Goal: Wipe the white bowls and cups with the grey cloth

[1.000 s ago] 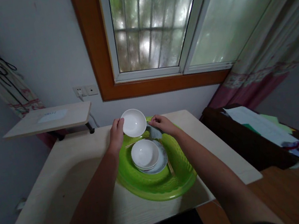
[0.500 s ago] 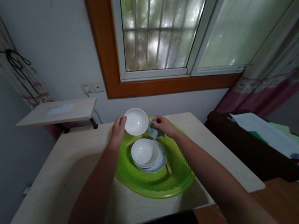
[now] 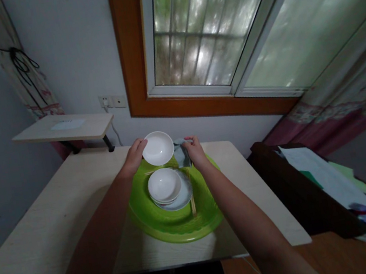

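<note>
The person's left hand point(image 3: 136, 155) pinches the rim of a white bowl point(image 3: 157, 148), tilted with its hollow toward the viewer above the far part of a green basin point(image 3: 182, 237); the right hand point(image 3: 194, 148) pinches a grey cloth point(image 3: 182, 154) just beside that bowl, though whether the two touch is hard to tell; the basin, on the tabletop point(image 3: 85, 206), holds a plate point(image 3: 188, 193) bearing a stack of bowls point(image 3: 164, 184); chopsticks point(image 3: 193, 207) lie inside it too, to the right of the plate and behind the stack.
</note>
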The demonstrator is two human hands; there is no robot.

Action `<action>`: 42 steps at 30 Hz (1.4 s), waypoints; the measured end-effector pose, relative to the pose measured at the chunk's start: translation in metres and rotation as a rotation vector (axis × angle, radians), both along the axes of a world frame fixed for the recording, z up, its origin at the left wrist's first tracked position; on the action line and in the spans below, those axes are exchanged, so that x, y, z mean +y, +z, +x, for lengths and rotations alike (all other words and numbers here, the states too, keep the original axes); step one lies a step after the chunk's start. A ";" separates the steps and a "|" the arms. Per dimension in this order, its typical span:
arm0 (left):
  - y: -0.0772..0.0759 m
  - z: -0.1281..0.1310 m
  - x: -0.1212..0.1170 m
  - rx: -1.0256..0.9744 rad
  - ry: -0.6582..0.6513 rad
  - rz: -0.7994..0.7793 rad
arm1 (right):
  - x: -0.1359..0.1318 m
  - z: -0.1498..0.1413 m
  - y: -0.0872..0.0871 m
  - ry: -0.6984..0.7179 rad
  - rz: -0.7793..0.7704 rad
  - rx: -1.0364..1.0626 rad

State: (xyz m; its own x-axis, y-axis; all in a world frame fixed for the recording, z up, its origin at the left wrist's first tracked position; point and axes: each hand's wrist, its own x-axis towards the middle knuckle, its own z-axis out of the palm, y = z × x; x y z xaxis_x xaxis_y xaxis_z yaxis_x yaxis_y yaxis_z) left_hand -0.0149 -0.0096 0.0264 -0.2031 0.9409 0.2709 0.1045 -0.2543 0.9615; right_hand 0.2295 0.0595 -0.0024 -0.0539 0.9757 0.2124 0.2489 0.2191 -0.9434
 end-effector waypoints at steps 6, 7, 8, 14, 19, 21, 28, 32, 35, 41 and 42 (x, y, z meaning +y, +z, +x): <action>-0.003 0.000 0.004 -0.024 0.004 0.002 | -0.010 -0.007 0.012 -0.026 0.025 0.059; -0.004 -0.001 0.005 -0.032 0.001 0.002 | -0.013 -0.008 0.014 -0.028 0.047 0.040; -0.005 -0.001 0.006 -0.039 0.000 -0.001 | -0.016 -0.009 0.016 -0.030 0.069 0.030; -0.008 -0.003 0.010 -0.025 0.000 0.004 | -0.040 -0.014 0.036 -0.034 0.309 0.048; -0.006 -0.001 0.009 0.066 -0.064 -0.029 | -0.062 -0.022 0.052 -0.012 0.548 0.021; -0.006 0.000 0.008 0.106 -0.073 -0.054 | -0.066 -0.028 0.052 -0.005 0.625 0.021; -0.004 0.000 0.007 0.186 -0.067 -0.040 | -0.059 -0.042 0.032 0.142 0.490 -0.119; -0.007 -0.004 0.010 0.223 -0.049 -0.025 | -0.058 -0.040 0.029 0.447 0.540 -0.395; -0.009 -0.006 0.011 0.272 -0.055 -0.002 | -0.061 -0.038 0.034 0.546 0.647 -0.537; -0.008 -0.005 0.010 0.304 -0.047 0.004 | -0.066 -0.037 0.041 0.532 0.748 -0.650; -0.007 -0.005 0.010 0.301 -0.050 0.006 | -0.067 -0.037 0.040 0.547 0.766 -0.637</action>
State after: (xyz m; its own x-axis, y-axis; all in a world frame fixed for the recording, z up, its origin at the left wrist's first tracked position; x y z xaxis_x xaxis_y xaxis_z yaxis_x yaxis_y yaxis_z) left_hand -0.0198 0.0001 0.0193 -0.0666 0.9459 0.3176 0.3717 -0.2719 0.8876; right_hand 0.1924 -0.0078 0.0380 -0.7443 0.4134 0.5245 0.3294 0.9104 -0.2503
